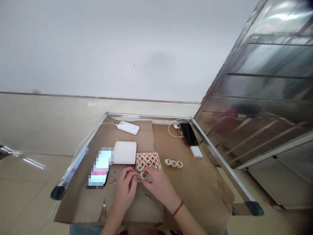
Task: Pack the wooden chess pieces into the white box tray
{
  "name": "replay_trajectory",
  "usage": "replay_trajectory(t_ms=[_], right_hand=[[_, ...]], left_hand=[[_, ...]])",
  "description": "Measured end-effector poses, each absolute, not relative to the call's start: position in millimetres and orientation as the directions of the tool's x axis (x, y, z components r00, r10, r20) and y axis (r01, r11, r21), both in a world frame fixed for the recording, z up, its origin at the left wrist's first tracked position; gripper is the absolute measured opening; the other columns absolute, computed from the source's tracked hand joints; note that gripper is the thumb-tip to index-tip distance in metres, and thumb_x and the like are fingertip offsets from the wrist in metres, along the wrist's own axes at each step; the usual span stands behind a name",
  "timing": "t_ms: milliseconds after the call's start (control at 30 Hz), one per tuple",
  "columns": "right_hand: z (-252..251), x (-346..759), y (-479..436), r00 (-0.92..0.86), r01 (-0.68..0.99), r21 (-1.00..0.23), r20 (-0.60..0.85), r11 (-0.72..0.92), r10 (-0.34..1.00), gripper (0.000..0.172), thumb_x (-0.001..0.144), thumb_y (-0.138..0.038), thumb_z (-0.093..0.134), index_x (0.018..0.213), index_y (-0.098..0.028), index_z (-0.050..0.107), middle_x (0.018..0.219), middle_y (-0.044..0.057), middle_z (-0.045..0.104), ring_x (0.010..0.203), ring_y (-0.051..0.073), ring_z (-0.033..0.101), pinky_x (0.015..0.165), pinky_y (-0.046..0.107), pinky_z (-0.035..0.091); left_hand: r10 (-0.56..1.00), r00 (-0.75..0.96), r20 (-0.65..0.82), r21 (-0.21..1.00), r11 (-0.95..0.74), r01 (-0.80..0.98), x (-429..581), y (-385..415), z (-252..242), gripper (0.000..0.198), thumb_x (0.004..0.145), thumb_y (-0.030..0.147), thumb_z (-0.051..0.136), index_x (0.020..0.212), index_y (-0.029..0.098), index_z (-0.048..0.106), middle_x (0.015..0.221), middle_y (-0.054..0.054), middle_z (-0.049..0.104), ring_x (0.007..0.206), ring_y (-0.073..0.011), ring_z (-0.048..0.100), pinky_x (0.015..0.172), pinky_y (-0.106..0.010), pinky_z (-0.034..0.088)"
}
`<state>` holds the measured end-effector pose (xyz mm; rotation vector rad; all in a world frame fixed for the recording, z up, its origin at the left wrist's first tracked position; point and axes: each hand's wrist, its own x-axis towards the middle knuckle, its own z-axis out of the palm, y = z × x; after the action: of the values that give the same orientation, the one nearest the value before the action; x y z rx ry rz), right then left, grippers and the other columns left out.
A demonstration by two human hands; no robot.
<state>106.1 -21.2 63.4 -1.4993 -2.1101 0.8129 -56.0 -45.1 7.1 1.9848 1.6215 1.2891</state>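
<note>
A shallow box (158, 157) holds Chinese chess pieces in rows, red characters at the back and black ones in front. At the box's near side, a round wooden Chinese chess piece (143, 175) with a black character sits between my hands. My right hand (156, 183) pinches this piece from the right and covers the box's front right part. From the left, my left hand (127, 185) has curled fingers and thumb close together at the near left corner; what they grip is hidden. Three black-lettered Chinese chess pieces (173, 164) lie in a line right of the box.
A white square lid (124, 152) lies left of the box, beside a lit phone (100, 168). Behind are a white power bank (128, 127) and cable. At right are a dark phone (189, 134) and white charger (196, 151). Metal rails edge the cardboard-covered table (195, 189).
</note>
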Motion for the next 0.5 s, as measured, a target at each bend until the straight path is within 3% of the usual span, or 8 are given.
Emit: replay_trajectory(t_ms=[267, 500], right_hand=[[64.3, 120.3, -22.6, -0.274, 0.747, -0.633, -0.016, 0.202, 0.962, 0.009, 0.080, -0.021, 0.060, 0.088, -0.022, 0.063, 0.088, 0.001, 0.066, 0.078, 0.016, 0.059, 0.071, 0.024, 0.040], [63.1, 102.9, -26.2, -0.301, 0.785, -0.580, -0.048, 0.219, 0.952, 0.010, 0.082, -0.023, 0.060, 0.091, -0.022, 0.065, 0.089, 0.002, 0.068, 0.081, 0.017, 0.061, 0.066, 0.024, 0.038]], left_hand=[[0.878, 0.095, 0.468, 0.581, -0.387, 0.716, -53.8, -45.8, 2.3, 0.026, 0.090, 0.026, 0.046, 0.087, 0.023, 0.071, 0.108, -0.007, 0.059, 0.101, -0.0224, 0.054, 0.088, -0.037, 0.048], [0.909, 0.009, 0.418, 0.677, -0.318, 0.663, -55.1, -45.7, 3.6, 0.030, 0.094, 0.026, 0.038, 0.097, 0.021, 0.067, 0.107, -0.009, 0.059, 0.103, -0.0218, 0.056, 0.090, -0.039, 0.050]])
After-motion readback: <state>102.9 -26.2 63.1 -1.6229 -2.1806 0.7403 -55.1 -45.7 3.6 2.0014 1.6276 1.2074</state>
